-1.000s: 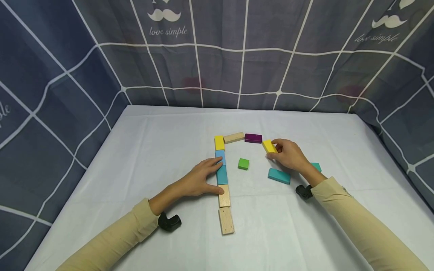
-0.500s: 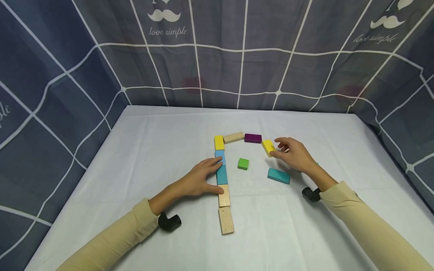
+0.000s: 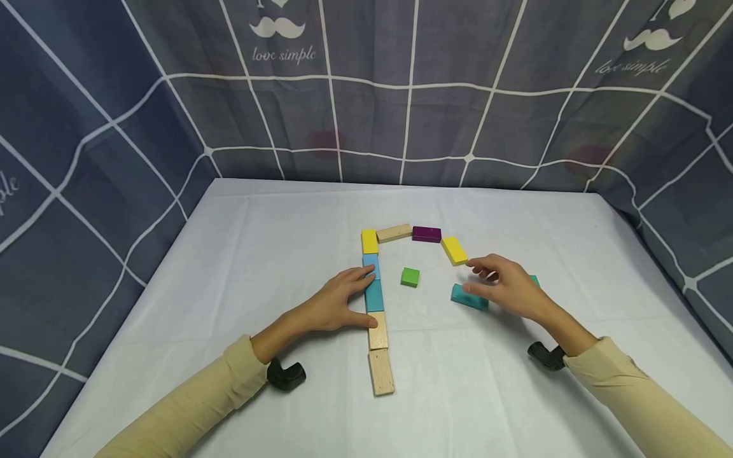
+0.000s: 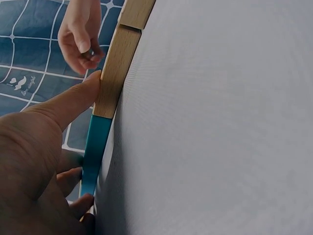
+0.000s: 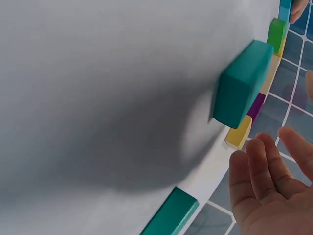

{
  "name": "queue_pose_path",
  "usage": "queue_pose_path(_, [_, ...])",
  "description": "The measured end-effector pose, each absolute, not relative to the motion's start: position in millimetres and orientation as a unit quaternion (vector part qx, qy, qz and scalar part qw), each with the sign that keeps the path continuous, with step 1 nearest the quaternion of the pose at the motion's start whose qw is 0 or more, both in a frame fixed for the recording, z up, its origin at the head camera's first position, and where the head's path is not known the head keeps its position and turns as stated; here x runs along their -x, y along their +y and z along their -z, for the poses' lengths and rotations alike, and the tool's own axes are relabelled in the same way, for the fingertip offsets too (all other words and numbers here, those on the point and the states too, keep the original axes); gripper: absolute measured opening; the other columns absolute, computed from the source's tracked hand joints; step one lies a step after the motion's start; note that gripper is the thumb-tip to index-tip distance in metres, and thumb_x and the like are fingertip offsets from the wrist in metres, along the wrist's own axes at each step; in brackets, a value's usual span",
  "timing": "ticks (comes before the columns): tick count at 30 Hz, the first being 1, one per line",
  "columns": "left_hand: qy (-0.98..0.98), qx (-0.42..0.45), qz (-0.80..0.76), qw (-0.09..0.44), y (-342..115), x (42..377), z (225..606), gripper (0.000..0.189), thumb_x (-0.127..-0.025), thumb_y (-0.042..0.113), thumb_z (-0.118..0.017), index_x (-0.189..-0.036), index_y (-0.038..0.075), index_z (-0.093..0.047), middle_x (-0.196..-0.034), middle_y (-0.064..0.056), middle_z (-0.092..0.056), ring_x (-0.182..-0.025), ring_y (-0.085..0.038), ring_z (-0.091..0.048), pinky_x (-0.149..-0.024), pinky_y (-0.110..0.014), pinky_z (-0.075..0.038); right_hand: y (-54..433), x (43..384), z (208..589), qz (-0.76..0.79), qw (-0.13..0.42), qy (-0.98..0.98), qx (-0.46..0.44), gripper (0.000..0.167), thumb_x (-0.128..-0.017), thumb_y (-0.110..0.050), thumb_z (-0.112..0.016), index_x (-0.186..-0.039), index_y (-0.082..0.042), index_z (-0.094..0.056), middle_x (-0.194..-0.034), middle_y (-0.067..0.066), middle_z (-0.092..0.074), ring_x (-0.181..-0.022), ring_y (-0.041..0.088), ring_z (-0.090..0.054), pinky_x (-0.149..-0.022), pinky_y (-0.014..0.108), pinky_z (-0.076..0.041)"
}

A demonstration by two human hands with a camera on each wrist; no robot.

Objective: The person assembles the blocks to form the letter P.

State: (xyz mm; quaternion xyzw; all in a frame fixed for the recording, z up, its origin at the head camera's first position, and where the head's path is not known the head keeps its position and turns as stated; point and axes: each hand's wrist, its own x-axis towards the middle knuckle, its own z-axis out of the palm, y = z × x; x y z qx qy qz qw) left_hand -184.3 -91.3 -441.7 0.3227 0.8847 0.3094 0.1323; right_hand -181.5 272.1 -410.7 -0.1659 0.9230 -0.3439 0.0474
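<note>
My left hand rests with spread fingers on a row of wooden blocks, thumb on a plain wood block and fingertips over the blue block and the teal-blue block. My right hand hovers with loose fingers above a teal block, holding nothing. Just beyond its fingertips lies a yellow block, apart from the hand. In the right wrist view the teal block stands near the fingers, with a gap between them.
A purple block, a slanted wood block and another yellow block continue the row along the back. A green block lies inside the curve. Another teal block is partly behind my right hand in the head view.
My right hand has let go of the yellow block and moved back toward me, over the teal block. The yellow block stays at the end of the row. My left hand has not moved.
</note>
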Motion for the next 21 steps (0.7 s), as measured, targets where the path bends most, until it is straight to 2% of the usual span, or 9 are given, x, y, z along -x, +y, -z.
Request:
queue_pose_path(5, [0.885, -0.322, -0.309, 0.132, -91, 184, 442, 0.092, -0.082, 0.047, -0.078, -0.152, 0.003, -0.036, -0.161, -0.007, -0.025, -0.147, -0.032, -0.018, -0.115, -0.053, -0.019, 277, 168, 415, 0.34, 0.048, 0.922, 0.181, 0.049, -0.088, -0.024, -0.077, -0.125, 0.004, -0.063, -0.108, 0.01, -0.064, -0.1, 0.026, -0.058, -0.088, 0.046, -0.049])
queue_pose_path(13, [0.885, -0.322, -0.309, 0.131, -92, 184, 442, 0.092, -0.082, 0.046, -0.079, -0.152, 0.004, -0.036, -0.161, -0.007, -0.025, -0.147, -0.031, -0.018, -0.115, -0.053, -0.019, 279, 158, 421, 0.319, 0.051, 0.928, 0.184, 0.05, -0.084, -0.025, -0.081, -0.123, 0.003, -0.065, -0.103, 0.004, -0.063, -0.091, 0.02, -0.055, -0.081, 0.036, -0.049])
queue_pose_path(21, [0.883, -0.325, -0.313, 0.131, -91, 185, 443, 0.093, -0.082, 0.047, -0.078, -0.152, 0.003, -0.036, -0.161, -0.007, -0.024, -0.147, -0.032, -0.018, -0.115, -0.053, -0.018, 280, 158, 427, 0.32, 0.043, 0.926, 0.195, 0.043, -0.081, -0.014, -0.083, -0.119, 0.001, -0.068, -0.102, 0.002, -0.062, -0.089, 0.02, -0.051, -0.077, 0.033, -0.045])
